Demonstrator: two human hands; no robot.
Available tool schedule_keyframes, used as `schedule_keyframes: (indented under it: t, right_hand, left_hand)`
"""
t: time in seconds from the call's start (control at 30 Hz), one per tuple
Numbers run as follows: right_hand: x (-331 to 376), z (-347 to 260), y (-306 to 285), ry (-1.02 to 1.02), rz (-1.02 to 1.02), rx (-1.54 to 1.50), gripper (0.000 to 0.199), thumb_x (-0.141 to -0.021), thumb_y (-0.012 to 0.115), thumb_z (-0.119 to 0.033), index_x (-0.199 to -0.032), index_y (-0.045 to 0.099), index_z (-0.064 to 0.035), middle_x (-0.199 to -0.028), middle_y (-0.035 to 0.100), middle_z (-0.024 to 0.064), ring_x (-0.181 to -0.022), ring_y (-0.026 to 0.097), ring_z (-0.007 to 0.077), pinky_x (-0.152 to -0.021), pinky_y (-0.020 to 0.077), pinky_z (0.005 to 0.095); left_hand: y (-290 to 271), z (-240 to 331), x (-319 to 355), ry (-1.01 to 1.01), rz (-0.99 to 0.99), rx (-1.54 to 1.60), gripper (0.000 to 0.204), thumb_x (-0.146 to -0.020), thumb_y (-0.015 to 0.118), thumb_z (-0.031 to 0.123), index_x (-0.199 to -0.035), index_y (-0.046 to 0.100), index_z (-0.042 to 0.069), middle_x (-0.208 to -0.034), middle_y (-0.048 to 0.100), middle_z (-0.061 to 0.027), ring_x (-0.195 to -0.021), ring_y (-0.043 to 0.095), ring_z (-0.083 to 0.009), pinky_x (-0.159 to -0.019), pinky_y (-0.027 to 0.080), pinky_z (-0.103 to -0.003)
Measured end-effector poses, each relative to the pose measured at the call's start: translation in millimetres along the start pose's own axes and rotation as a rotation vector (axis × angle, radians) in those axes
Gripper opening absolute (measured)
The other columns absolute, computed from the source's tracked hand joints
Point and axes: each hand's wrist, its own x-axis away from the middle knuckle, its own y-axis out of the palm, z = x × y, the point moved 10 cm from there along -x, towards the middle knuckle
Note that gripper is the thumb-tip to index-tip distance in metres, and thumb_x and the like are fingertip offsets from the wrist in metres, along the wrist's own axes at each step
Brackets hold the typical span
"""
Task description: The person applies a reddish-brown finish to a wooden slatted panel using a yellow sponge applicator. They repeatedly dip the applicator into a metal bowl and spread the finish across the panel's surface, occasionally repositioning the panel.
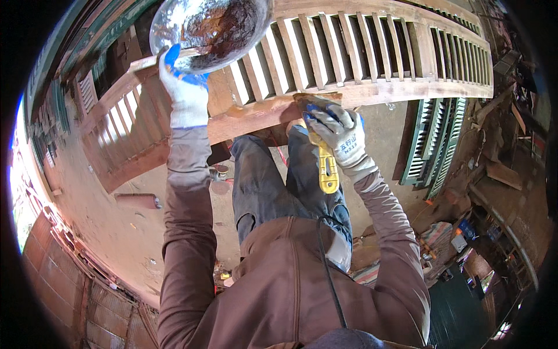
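My left hand (189, 99), in a white and blue work glove, grips the rim of a round metal bowl (164, 26) with its thumb over the edge. Brown paste (215, 26) coats the inside of the bowl. A pale flat strip crosses the rim by the thumb; I cannot tell what it is. My gloved right hand (340, 132) is closed around a putty knife with a yellow handle (328, 168). Its blade lies against the near rail of a slatted wooden shutter (407, 90), where darker brown paste is smeared. Part of the blade is hidden by my fingers.
Another slatted wooden panel (116, 125) is at the left. Green louvered shutters (436, 139) stand at the right. A brown cylinder (138, 200) lies on the dirt floor at the left. Tools and clutter (459, 235) lie at the lower right.
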Motion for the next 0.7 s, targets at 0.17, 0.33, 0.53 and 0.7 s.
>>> schedule_keyframes:
  t: [0.17,0.33,0.53,0.7]
  right_hand:
    - [-5,11,-27,0.021,0.011,-0.134,0.036,-0.074,0.070,-0.026,-0.109,0.073,-0.0233,-0.124,0.068,-0.0050,-0.115,0.058,0.0203,-0.090,0.0456,0.0399]
    - [-17,19,-24,-0.014,0.061,-0.081,0.038,-0.074,0.071,-0.028,-0.111,0.073,-0.0235,-0.123,0.068,-0.0053,-0.114,0.057,0.0199,-0.090,0.0456,0.0399]
    - [-10,16,-34,-0.063,-0.043,-0.170,0.038,-0.078,0.065,-0.027,-0.116,0.070,-0.0235,-0.125,0.066,-0.0062,-0.110,0.059,0.0152,-0.092,0.0433,0.0380]
    - [-21,19,-35,-0.016,0.064,-0.086,0.036,-0.078,0.065,-0.026,-0.114,0.071,-0.0230,-0.121,0.067,-0.0061,-0.112,0.059,0.0142,-0.093,0.0447,0.0381]
  left_hand:
    - [6,-10,-8,-0.043,0.017,-0.045,0.026,-0.092,0.060,0.030,-0.110,0.065,0.011,-0.104,0.068,-0.0089,-0.099,0.065,-0.0263,-0.088,0.054,-0.046]
    - [-10,-8,-16,-0.010,0.005,-0.173,0.034,-0.094,0.058,0.035,-0.118,0.066,0.013,-0.112,0.068,-0.0070,-0.102,0.065,-0.0232,-0.087,0.054,-0.042]
    - [-12,-7,-6,0.089,0.074,-0.232,0.038,-0.094,0.059,0.037,-0.121,0.066,0.011,-0.116,0.067,-0.0040,-0.106,0.064,-0.0222,-0.091,0.053,-0.041]
    - [-19,-9,-10,0.136,0.113,-0.193,0.041,-0.095,0.058,0.037,-0.124,0.064,0.008,-0.124,0.064,-0.0045,-0.115,0.060,-0.0220,-0.100,0.048,-0.040]
